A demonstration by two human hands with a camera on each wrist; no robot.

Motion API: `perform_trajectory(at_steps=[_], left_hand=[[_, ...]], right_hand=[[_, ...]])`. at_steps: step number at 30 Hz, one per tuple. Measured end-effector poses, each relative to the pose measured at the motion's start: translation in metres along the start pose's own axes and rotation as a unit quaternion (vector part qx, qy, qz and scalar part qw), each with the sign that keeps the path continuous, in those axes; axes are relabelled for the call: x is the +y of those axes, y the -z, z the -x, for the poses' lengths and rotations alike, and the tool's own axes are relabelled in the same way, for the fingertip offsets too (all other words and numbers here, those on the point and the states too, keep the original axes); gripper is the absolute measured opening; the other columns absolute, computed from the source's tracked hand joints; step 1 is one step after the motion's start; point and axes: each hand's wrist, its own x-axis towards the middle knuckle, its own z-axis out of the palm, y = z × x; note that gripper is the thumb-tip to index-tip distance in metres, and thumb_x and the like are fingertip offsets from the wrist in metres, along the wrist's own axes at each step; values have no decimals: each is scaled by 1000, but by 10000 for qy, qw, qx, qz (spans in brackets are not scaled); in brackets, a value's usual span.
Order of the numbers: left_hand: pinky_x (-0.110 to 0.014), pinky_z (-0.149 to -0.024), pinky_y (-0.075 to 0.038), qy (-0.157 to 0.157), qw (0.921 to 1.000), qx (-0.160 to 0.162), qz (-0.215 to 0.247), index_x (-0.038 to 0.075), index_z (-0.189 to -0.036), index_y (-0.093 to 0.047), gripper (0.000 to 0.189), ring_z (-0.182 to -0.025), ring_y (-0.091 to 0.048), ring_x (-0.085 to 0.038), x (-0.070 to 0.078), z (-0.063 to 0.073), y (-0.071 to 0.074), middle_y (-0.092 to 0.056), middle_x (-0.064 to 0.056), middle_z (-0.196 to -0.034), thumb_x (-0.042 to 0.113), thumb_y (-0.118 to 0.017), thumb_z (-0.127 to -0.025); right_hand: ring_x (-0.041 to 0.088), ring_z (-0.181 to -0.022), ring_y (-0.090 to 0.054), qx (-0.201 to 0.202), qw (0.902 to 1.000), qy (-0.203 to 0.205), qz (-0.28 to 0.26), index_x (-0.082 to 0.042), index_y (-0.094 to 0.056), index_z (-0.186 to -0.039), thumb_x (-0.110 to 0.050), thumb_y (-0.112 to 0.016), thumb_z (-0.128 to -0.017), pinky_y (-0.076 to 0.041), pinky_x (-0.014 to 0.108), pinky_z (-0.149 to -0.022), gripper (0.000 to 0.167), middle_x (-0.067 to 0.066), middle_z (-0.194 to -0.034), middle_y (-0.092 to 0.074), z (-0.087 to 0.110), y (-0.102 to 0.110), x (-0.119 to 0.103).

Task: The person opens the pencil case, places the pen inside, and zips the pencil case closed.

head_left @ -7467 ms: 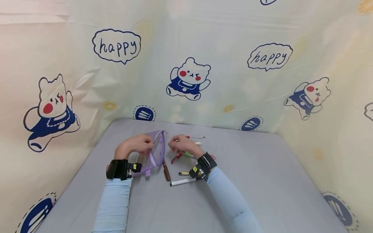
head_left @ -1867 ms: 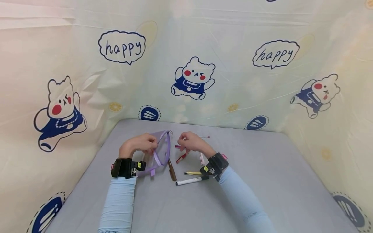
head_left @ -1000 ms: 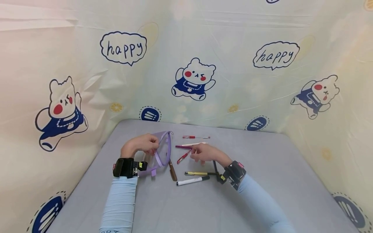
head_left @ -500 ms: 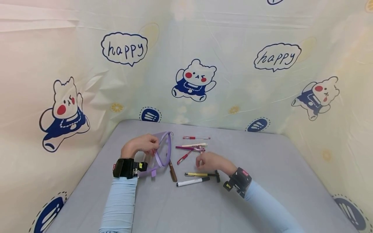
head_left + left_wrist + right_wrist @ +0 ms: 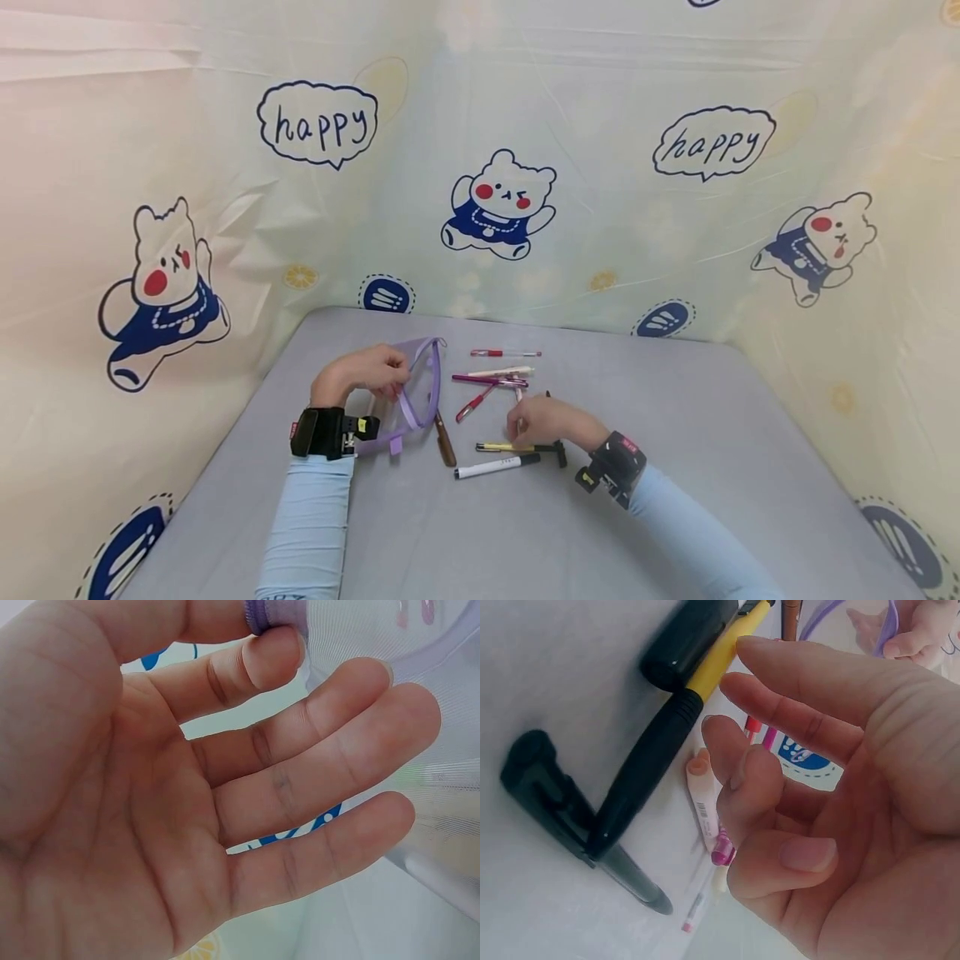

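From the head camera, the left hand pinches the rim of a purple case between thumb and forefinger, its other fingers extended. The right hand's thumb and forefinger stand parted at a yellow-and-black pen; whether they touch it, I cannot tell. From that hand, the case sits at nine o'clock; on the tabletop lie a white marker at half past seven and a purple pen at ten.
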Motion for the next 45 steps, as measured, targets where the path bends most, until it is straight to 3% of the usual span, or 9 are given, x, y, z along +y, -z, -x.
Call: perform_trajectory(at_steps=[20, 37, 45], left_hand=[[-34, -66, -52, -10, 10000, -59, 6, 2, -80, -56, 14, -75, -68, -23, 1, -1, 0, -64, -9, -82, 10, -51, -90], [-36, -67, -52, 38, 9999, -86, 55, 6, -78, -55, 13, -75, -67, -22, 0, -2, 3, -62, -6, -80, 10, -51, -89], [-36, -68, -52, 38, 9999, -102, 16, 5, -79, -56, 14, -75, -68, -23, 0, -3, 1, -63, -7, -80, 11, -51, -90]], right_hand=[[9, -69, -53, 83, 9992, -323, 228, -23, -72, -90, -18, -73, -85, -44, 25, -62, 7, -9, -78, -61, 1, -10, -7], [7, -68, -54, 364, 9986, 124, 372, -20, -72, -93, -20, -71, -87, -45, 22, -62, 6, -8, -81, -64, -3, -6, -3], [11, -70, -54, 611, 9977, -12, -309, -14, -69, -95, -21, -66, -92, -47, 25, -63, 9, -4, -80, -62, -10, 4, -1]])
